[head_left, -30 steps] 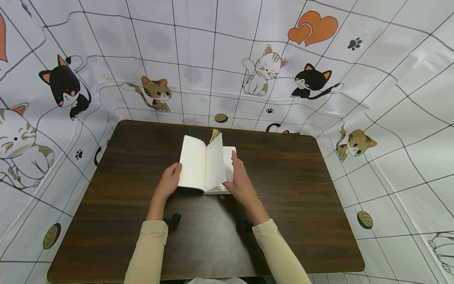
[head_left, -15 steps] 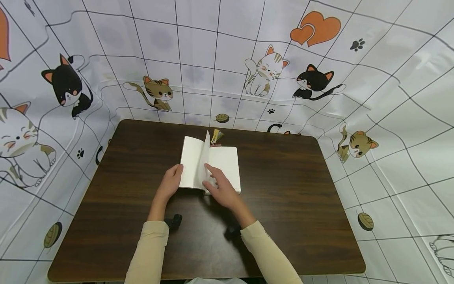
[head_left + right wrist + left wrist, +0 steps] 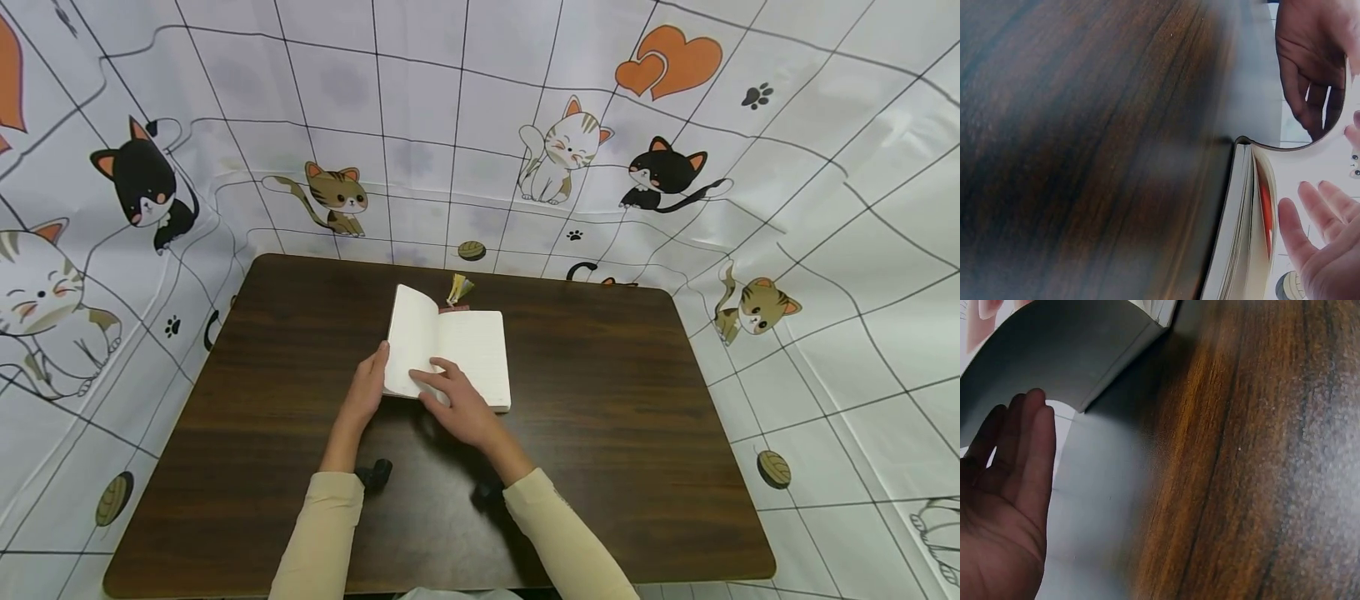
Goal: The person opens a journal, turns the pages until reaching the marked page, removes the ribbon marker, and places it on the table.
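Note:
An open notebook [image 3: 474, 354] with pale pages lies on the table, its left side lifted and curving upward. My left hand [image 3: 364, 387] holds the left edge, thumb on the page side and fingers behind the dark cover [image 3: 1066, 353], as the left wrist view shows. Over the lower left page, near the spine, my right hand [image 3: 463, 410] has its fingers spread and holds nothing. Whether its fingertips touch the paper I cannot tell. A yellow tassel [image 3: 459, 289] sticks out past the notebook's top edge. An orange-red strip [image 3: 1265, 209] shows between the pages in the right wrist view.
The dark wooden table [image 3: 615, 433] stretches out on both sides of the notebook. Behind it and along the sides hangs a white sheet [image 3: 420, 92] printed with cats and grid lines. A black wrist device [image 3: 375, 475] sits at the left wrist.
A leaf that stood upright has gone over to the left side. My right hand has moved left from the right page to the left page. The left hand keeps its hold.

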Demonstrator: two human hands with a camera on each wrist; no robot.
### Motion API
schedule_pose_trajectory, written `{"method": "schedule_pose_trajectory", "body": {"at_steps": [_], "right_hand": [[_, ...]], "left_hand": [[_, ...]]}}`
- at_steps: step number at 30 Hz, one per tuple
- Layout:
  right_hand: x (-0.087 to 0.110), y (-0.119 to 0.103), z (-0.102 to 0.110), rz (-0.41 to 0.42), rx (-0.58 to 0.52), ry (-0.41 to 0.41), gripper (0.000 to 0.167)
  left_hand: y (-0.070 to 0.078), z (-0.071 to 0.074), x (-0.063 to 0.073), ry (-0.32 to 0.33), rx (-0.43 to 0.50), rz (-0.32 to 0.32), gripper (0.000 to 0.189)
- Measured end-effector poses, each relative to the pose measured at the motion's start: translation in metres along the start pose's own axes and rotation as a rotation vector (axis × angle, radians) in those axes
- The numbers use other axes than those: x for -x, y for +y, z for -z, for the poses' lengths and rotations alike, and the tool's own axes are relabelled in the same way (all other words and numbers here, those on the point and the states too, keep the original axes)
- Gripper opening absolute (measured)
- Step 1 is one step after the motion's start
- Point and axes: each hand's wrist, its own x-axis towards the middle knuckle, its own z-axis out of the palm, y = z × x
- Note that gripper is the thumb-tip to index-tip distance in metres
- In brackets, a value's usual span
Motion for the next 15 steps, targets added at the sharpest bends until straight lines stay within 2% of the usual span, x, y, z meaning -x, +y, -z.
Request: {"method": "schedule_pose_trajectory", "body": {"at_steps": [5, 8, 12, 15], "right_hand": [[0.0, 0.0, 0.001, 0.005, 0.018, 0.008, 0.045], [0.0, 0.003, 0.002, -0.014, 0.01, 0.016, 0.05], [-0.001, 0.007, 0.006, -0.029, 0.019, 0.054, 0.053], [0.0, 0.012, 0.008, -0.047, 0.089, 0.067, 0.05]], "left_hand": [[0.003, -0.001, 0.0, 0.038, -0.022, -0.066, 0.056], [0.005, -0.001, 0.001, 0.053, -0.044, -0.077, 0.044], [0.006, 0.001, 0.0, 0.036, -0.059, -0.04, 0.044], [0.005, 0.005, -0.001, -0.005, -0.045, 0.013, 0.043]]}}
